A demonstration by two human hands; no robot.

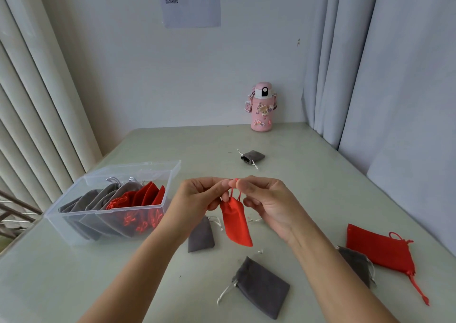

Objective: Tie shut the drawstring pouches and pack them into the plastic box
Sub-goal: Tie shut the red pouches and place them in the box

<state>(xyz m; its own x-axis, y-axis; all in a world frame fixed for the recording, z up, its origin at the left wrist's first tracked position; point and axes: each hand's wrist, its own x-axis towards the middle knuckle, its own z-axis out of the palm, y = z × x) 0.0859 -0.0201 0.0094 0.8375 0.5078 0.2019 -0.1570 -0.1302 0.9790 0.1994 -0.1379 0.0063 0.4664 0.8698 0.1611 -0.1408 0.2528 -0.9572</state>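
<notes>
Just right of the box (61, 226), both hands are raised with their fingertips meeting. The left hand (195, 199) and the right hand (271, 204) each pinch the cords (235, 194) of a red held pouch (237, 226). Their other fingers are loosely curled. The held pouch hangs from the cords above the table (74, 285), outside the box, its bottom slanting away from the box. Inside the clear box, gray packed pouches (98, 204) lean in a row along its left part and red packed pouches (145, 196) fill its right end. Close to the box's right end a gray pouch (200, 236) lies flat on the table, partly behind the left forearm. Further right of the box and nearer the person lies a second gray pouch (262, 288) with pale cords trailing. Far right of the box a loose red pouch (380, 251) lies flat, with a third gray pouch (355, 261) against its near-left edge. Beyond the box and to its right, toward the wall, a cinched far pouch (253, 156) lies alone. Further back still, a pink bottle (262, 107) stands upright by the wall.
</notes>
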